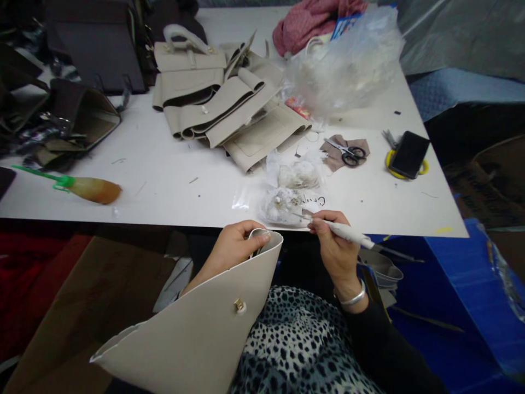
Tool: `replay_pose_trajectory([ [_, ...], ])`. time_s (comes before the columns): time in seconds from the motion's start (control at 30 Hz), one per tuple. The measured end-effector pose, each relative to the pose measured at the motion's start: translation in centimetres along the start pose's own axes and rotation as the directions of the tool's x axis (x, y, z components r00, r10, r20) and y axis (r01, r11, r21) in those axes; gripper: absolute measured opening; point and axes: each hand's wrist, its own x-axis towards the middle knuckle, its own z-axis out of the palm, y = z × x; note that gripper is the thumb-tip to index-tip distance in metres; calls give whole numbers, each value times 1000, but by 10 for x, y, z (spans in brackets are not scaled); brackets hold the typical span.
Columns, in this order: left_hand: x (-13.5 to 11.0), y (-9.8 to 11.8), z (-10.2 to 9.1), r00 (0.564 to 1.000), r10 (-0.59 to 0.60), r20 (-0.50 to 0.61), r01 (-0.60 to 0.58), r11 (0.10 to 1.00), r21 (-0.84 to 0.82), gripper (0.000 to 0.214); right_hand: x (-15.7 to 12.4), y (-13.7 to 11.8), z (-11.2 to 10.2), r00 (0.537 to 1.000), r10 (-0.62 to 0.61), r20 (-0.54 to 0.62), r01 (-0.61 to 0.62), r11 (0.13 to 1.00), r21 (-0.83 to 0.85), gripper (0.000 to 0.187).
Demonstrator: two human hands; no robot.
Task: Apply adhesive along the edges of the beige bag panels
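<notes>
My left hand [235,246] is closed on the upper edge of a beige handbag piece [197,328], its thumb over the rim. The piece hangs tilted over my lap, and a small gold clasp [239,305] sits on its face. In my right hand [336,251] is a white pen-like tool [348,232] with a thin metal tip, gripped between thumb and fingers. That tip points left, at a clear plastic bag of small bits [283,205] on the table's near edge; whether they touch I cannot tell. Behind it lies a second small plastic bag [301,174].
Beige bag parts [233,104] are heaped on the white table [176,191]. Black-handled scissors [348,153] lie on a brown scrap. A phone [409,154] rests on yellow tape. At left are a green-nozzled bottle [94,189] and dark bags [94,49]. A blue bin [459,284] stands right.
</notes>
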Motion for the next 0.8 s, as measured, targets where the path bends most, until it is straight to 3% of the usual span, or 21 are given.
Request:
replay_pose_trajectory([
  [0.1, 1, 2, 6, 998, 32, 48, -33, 999, 24, 29, 0, -4, 4, 977, 154, 149, -185, 956, 229, 28],
  [0.2, 0, 1, 11, 995, 35, 96, -40, 998, 44, 27, 2, -6, 7, 946, 196, 257, -273, 910, 313, 31],
  [0.43, -2, 3, 15, 987, 103, 120, -114, 989, 91, 19, 6, -4, 8, 922, 196, 333, -306, 897, 319, 35],
  [0.8, -4, 6, 20, 988, 89, 127, -101, 991, 91, 21, 11, 5, -1, 883, 172, 436, -302, 920, 249, 34],
])
